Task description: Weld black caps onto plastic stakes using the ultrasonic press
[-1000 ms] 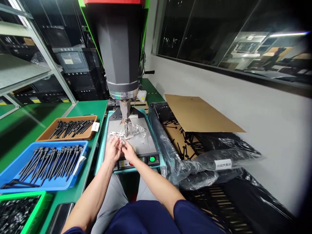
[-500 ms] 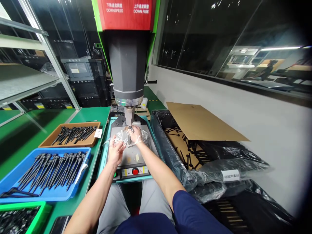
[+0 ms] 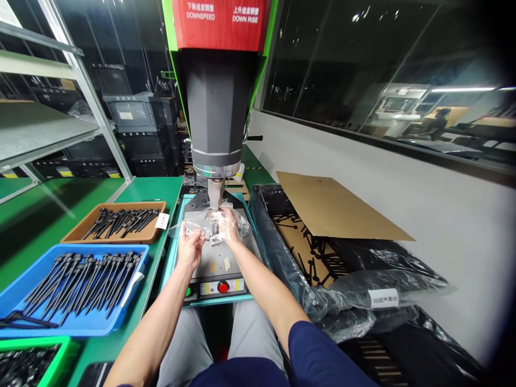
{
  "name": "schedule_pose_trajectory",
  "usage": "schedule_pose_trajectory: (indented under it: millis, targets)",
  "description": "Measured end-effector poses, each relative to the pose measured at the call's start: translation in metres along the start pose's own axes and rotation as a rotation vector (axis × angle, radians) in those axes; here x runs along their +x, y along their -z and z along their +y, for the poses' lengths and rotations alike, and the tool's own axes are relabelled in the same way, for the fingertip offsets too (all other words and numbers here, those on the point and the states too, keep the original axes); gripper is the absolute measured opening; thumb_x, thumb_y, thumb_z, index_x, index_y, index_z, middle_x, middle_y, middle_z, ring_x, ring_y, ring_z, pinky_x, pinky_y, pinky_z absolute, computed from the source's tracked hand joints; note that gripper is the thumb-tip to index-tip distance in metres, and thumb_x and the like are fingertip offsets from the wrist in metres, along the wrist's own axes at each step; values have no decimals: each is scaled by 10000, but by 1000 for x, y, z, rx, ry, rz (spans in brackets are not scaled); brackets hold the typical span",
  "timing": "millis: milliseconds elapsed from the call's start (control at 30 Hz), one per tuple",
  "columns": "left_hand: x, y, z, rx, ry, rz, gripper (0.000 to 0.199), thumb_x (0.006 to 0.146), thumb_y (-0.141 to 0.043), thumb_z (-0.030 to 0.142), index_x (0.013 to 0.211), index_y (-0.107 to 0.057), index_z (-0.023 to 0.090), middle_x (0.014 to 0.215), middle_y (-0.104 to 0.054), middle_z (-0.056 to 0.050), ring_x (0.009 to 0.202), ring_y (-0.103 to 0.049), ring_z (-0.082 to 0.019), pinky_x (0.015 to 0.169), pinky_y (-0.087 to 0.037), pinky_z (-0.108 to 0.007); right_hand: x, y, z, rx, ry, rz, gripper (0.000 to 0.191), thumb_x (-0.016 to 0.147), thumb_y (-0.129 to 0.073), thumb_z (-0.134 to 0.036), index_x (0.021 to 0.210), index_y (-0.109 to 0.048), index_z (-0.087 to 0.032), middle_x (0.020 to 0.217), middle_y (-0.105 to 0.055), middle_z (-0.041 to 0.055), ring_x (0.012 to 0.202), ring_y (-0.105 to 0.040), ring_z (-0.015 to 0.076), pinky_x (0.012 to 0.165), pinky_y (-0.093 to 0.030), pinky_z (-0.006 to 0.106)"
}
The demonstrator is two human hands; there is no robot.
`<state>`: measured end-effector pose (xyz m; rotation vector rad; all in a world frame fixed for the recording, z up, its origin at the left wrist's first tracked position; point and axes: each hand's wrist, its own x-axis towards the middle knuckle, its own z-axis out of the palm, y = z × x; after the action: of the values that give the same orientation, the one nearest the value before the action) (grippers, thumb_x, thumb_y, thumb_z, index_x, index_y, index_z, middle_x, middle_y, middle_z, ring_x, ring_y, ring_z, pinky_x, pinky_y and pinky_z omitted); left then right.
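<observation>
Under the press's metal horn [image 3: 216, 193], crumpled clear plastic film [image 3: 205, 219] surrounds a small fixture [image 3: 215, 228] on the grey machine plate [image 3: 205, 258]. My left hand [image 3: 191, 248] is at the left edge of the film, fingers curled and thumb drawn in. Anything between its fingertips is too small to make out. My right hand [image 3: 229, 226] reaches in from the right, closed close beside the fixture and just below the horn. Film and glare cover its fingertips, so what they grip is hidden.
On the left bench stand a brown tray [image 3: 68, 236] and a blue tray [image 3: 97, 325] of black rods with thick heads, plus a green bin [image 3: 66, 349] of small black parts. At right, a plastic-lined box [image 3: 278, 252] holds more rods under cardboard [image 3: 338, 207]. A red button [image 3: 223, 287] faces me.
A dark part at my right fingertips under the horn no longer shows there. My right hand has shifted slightly right and down; my left hand stays near the film. The view has turned slightly.
</observation>
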<state>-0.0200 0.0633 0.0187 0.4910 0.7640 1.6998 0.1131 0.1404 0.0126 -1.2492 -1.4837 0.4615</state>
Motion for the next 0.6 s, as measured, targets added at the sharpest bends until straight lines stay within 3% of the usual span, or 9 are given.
schedule_pose_trajectory:
  millis: [67,133,267,333,433,600]
  targets:
    - [1,1,-2,-20,-14,-3,972,644,-797,101,1447,-318,366,806,-620,41,650,-618,-81,640,-508,-192,-10,3,2,134,-124,-31,257,892,-524,-316,1118,-600,-219,1105,-644,79,1100,-555,243,964,-449,404]
    - [1,2,-5,-38,-22,-5,992,638,-800,93,1456,-311,373,801,-614,40,646,-613,-81,640,-509,-194,-20,6,5,319,-331,-143,223,894,-532,-324,1086,-593,-228,1083,-643,60,1043,-582,206,856,-504,330]
    - [3,4,-9,-40,-31,12,971,648,-785,80,1449,-322,373,778,-600,42,634,-606,-82,629,-501,-191,-38,10,14,513,-648,-426,195,908,-522,-354,971,-583,-179,782,-633,30,620,-586,128,504,-464,212]
    - [3,6,-11,-30,-40,22,968,650,-782,80,1445,-316,378,769,-596,48,633,-605,-80,622,-495,-182,-49,14,18,540,-717,-542,204,903,-539,-364,897,-575,-162,662,-587,-3,465,-500,86,407,-387,177]
    - [3,10,-12,-7,-44,29,911,650,-788,99,1405,-357,375,795,-611,47,649,-616,-79,626,-495,-178,-70,22,21,563,-791,-687,241,880,-590,-382,801,-563,-156,612,-559,-21,394,-428,51,343,-292,145]
    - [-8,28,-12,42,88,90,445,687,-790,194,1072,-569,227,938,-672,-33,765,-676,-136,657,-532,-225,-116,46,11,649,-800,-929,310,779,-714,-441,822,-629,-146,688,-602,0,407,-455,55,354,-330,173]
